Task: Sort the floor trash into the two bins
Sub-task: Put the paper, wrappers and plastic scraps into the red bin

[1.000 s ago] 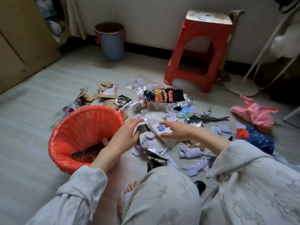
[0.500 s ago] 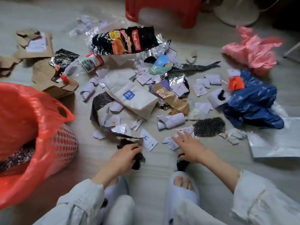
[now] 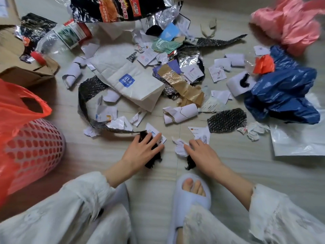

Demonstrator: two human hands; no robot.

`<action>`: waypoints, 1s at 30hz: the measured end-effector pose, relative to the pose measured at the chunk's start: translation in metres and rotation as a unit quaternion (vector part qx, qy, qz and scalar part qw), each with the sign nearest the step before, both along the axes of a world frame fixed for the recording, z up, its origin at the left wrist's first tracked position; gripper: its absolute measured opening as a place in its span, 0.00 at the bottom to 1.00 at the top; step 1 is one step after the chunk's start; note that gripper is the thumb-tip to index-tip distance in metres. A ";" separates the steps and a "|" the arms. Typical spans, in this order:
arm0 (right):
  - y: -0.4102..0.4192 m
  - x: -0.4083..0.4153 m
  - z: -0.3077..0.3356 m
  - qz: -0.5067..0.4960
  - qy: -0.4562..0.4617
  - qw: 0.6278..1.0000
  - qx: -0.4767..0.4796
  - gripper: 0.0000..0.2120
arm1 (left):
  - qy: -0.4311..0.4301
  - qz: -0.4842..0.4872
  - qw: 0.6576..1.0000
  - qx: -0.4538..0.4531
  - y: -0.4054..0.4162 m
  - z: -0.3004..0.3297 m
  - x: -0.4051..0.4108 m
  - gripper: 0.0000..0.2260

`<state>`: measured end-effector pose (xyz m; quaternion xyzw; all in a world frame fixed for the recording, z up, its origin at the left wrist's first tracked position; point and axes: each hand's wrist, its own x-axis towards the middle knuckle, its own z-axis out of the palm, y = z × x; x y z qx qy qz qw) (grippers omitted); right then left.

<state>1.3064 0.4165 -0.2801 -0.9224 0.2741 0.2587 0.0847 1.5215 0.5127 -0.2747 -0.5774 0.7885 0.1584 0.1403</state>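
Left hand (image 3: 140, 152) flat atop black scrap (image 3: 154, 159); right hand (image 3: 202, 155) touching crumpled paper (image 3: 179, 147).

Soft even daylight, faint shadows, foil glare, wide-angle warp, edges blurred.

Scattered floor trash (image 3: 133, 80); red-lined bin (image 3: 33, 143)

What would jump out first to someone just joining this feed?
The heap of torn paper and foil across the floor, with a white paper bag at its middle and a crumpled blue plastic bag at right. At the left edge stands a basket lined with an orange bag. Near the bottom, the left hand rests on a black scrap while the right hand touches a white paper scrap.
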 end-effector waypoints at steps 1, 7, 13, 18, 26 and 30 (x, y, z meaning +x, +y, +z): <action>0.001 0.000 0.003 0.008 -0.007 1.000 0.006 0.21 | 0.000 -0.023 1.000 0.001 -0.005 -0.004 0.000 0.35; 0.000 -0.009 0.005 0.010 -0.090 0.996 -0.013 0.15 | -0.007 -0.012 1.000 0.003 -0.013 -0.017 0.006 0.39; -0.002 -0.007 0.003 -0.021 -0.087 0.995 -0.034 0.14 | 0.045 0.016 0.997 -0.056 -0.009 -0.026 0.006 0.29; -0.016 -0.005 0.014 -0.201 -0.142 0.969 -0.007 0.16 | 0.047 0.004 0.996 -0.073 -0.006 -0.026 0.007 0.22; -0.035 0.000 0.007 -0.317 -0.006 0.948 0.012 0.14 | -0.044 0.018 0.995 -0.083 -0.013 -0.019 -0.002 0.22; -0.028 0.006 0.006 -0.303 -0.024 0.953 0.015 0.12 | -0.079 -0.027 0.992 -0.100 -0.016 -0.018 -0.003 0.11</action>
